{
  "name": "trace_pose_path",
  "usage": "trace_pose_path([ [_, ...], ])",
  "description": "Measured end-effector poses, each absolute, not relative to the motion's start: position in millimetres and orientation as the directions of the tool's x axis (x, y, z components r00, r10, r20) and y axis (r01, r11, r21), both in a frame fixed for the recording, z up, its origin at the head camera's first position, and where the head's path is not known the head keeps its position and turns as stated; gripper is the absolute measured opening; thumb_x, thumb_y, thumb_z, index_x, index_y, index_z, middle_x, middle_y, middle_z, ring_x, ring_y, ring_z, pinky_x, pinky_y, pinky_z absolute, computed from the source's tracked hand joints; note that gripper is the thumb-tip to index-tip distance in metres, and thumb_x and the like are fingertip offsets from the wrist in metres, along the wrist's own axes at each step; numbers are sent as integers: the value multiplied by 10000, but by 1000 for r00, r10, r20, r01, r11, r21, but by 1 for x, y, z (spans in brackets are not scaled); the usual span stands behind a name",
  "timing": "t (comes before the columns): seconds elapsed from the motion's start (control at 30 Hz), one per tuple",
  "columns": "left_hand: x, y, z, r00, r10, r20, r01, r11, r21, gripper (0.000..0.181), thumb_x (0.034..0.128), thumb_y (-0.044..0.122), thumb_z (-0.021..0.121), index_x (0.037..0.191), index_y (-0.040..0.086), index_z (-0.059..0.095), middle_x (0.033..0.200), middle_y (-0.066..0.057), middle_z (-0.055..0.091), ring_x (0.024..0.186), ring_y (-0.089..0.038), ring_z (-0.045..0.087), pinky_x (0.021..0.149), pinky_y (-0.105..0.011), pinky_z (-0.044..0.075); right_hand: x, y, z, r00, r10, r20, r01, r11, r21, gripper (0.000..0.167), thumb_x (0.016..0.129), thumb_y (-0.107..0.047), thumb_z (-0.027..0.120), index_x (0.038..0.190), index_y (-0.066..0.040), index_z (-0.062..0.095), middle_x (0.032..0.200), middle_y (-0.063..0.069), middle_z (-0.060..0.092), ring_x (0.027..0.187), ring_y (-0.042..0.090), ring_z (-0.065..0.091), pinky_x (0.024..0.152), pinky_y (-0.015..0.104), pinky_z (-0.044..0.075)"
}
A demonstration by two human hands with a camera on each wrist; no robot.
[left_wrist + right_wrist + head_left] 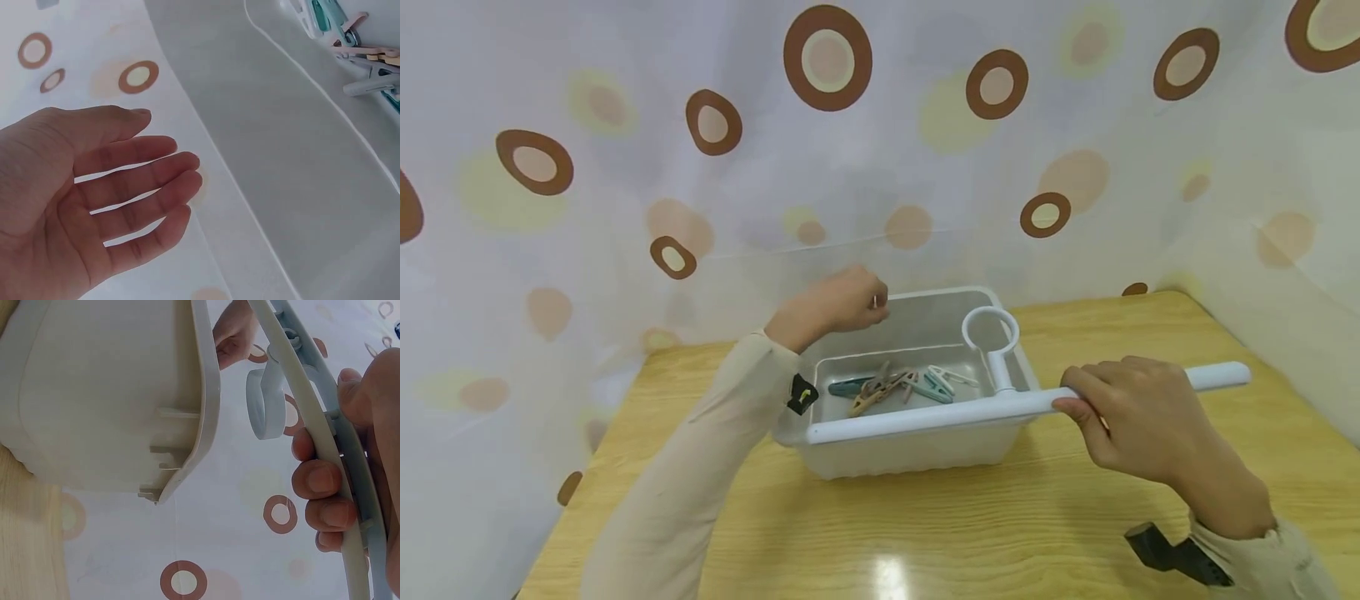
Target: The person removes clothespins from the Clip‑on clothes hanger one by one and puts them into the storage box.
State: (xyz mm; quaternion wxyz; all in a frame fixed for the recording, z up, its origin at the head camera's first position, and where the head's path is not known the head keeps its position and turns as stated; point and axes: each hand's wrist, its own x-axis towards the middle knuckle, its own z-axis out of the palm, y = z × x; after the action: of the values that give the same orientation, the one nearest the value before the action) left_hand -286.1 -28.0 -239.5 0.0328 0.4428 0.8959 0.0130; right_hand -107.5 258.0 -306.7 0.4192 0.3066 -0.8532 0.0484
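My right hand (1142,417) grips a long white hanger bar (925,419) with a ring (991,310) on a short stem. In the right wrist view, fingers (322,479) curl round the bar, which shows two parallel strips. The bar passes in front of and above a whitish plastic bin (917,454). Several clothespins (880,387), teal, tan, grey and white, lie on the bin's floor. Above the bin's back left rim is my left hand (850,302). The left wrist view shows this hand holding nothing, its fingers (144,181) loosely bent.
The bin stands on a light wooden table (865,525). Behind and beside the table hangs a pale curtain (880,167) with brown and beige rings. A black strap device (1176,554) sits on the right sleeve, and another (802,394) on the left.
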Motion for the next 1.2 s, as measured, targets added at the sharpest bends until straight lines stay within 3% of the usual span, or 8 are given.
trace_pose_path([
  [0.2,-279,-49,-239,-670,742,28,742,668,51,212,945,133,586,995,-40,696,984,-160,699,921,-292,654,845,-382,505,-106,257,-308,-458,-464,758,-555,816,164,514,1031,-489,268,643,-186,416,529,-140,267,446,41,224,407,227,191],
  [0.37,-269,-69,-247,-760,648,47,650,757,75,380,994,215,535,1209,-93,592,1202,-229,617,1132,-349,577,981,-426,437,-105,255,-308,-462,-458,760,-552,819,158,512,1028,-493,269,654,-184,431,527,-146,276,448,35,230,403,224,188],
  [0.63,-252,-91,-270,-829,554,73,558,827,62,604,1065,321,289,1420,-167,278,1484,-330,275,1408,-435,216,1147,-481,174,-104,254,-305,-458,-468,756,-540,822,182,525,1023,-515,247,654,-188,428,543,-151,264,442,46,247,393,239,184],
  [0.83,-242,-105,-292,-873,487,19,487,869,89,658,1065,370,193,1453,-161,160,1533,-326,98,1438,-433,49,1158,-495,71,-101,241,-308,-451,-463,763,-553,816,169,508,1033,-481,245,655,-187,413,529,-157,234,448,-5,179,402,188,120],
  [1.2,-232,-122,-315,-879,477,-23,465,866,182,646,1066,357,174,1457,-156,132,1536,-322,53,1441,-421,11,1163,-475,56,-75,215,-316,-430,-444,786,-581,803,136,489,1038,-467,253,651,-188,365,550,-164,179,487,-48,108,447,143,73],
])
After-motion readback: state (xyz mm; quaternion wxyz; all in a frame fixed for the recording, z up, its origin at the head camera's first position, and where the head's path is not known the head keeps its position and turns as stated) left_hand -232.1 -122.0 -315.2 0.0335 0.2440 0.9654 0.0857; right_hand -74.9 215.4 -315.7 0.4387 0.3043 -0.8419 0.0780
